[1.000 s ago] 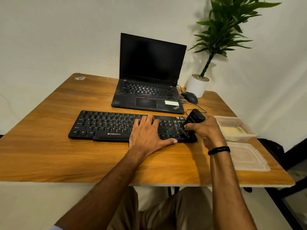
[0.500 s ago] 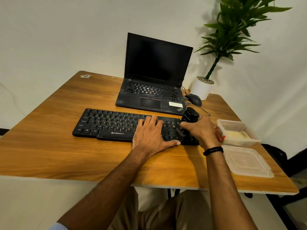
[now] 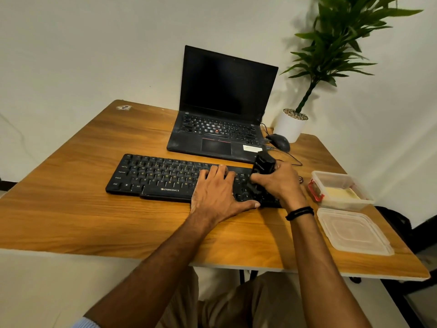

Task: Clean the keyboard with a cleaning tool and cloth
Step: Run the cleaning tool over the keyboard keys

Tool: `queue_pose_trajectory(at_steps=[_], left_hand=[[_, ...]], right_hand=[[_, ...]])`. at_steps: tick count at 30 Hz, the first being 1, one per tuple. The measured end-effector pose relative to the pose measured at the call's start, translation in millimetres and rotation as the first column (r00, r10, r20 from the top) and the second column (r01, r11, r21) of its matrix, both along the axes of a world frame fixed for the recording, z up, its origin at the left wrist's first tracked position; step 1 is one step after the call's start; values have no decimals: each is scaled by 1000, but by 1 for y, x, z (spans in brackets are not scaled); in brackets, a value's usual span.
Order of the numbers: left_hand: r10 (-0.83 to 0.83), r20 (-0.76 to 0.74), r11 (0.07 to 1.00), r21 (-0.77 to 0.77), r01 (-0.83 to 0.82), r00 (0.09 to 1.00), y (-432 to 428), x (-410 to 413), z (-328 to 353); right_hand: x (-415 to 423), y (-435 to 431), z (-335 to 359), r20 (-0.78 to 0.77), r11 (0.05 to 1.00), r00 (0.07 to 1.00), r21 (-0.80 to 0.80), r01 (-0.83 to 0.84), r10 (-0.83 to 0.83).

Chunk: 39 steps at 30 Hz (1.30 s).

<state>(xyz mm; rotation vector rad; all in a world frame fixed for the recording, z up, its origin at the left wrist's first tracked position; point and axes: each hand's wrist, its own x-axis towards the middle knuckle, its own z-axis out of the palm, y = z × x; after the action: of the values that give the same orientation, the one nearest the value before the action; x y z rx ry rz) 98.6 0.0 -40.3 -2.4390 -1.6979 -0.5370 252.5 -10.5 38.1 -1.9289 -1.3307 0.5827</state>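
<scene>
A black keyboard [image 3: 163,176] lies across the middle of the wooden table [image 3: 94,221]. My left hand [image 3: 217,192] rests flat on its right-hand keys, fingers spread, thumb along the front edge. My right hand [image 3: 281,183] grips a black cylindrical cleaning tool [image 3: 263,165], held tilted with its lower end down on the keys at the keyboard's right end. The tool's tip is hidden by my fingers. A yellowish cloth [image 3: 340,192] lies inside a clear plastic box [image 3: 343,202] to the right.
An open black laptop [image 3: 224,110] stands behind the keyboard. A black mouse [image 3: 280,142] with its cable and a white potted plant [image 3: 292,124] sit at the back right. The box's clear lid [image 3: 354,230] lies near the table's right front edge.
My right hand has slid the tool a little leftward over the right-end keys. My left hand stays on the keyboard. The view has shifted, so everything appears further right.
</scene>
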Motion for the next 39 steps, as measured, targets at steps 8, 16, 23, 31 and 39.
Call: queue_pose_trajectory(at_steps=[8,16,23,31,39], left_hand=[[-4,25,1000,7,4,1000,1,1,-1],[-6,24,1000,6,6,1000,1,1,-1],[-6,5,1000,-20,6,1000,0,1,0],[0,-7,1000,-10,0,1000,0,1,1],[4,-14,1000,-17,-4,1000,0,0,2]], right_hand=[[-13,2,0,107,997,991,-9,-83,83],[-9,3,1,60,992,990,-37,-124,126],[-2,4,0,18,993,993,-46,-112,113],[8,5,6,109,999,994,-38,-22,26],[13,8,5,72,1000,997,-12,-8,9]])
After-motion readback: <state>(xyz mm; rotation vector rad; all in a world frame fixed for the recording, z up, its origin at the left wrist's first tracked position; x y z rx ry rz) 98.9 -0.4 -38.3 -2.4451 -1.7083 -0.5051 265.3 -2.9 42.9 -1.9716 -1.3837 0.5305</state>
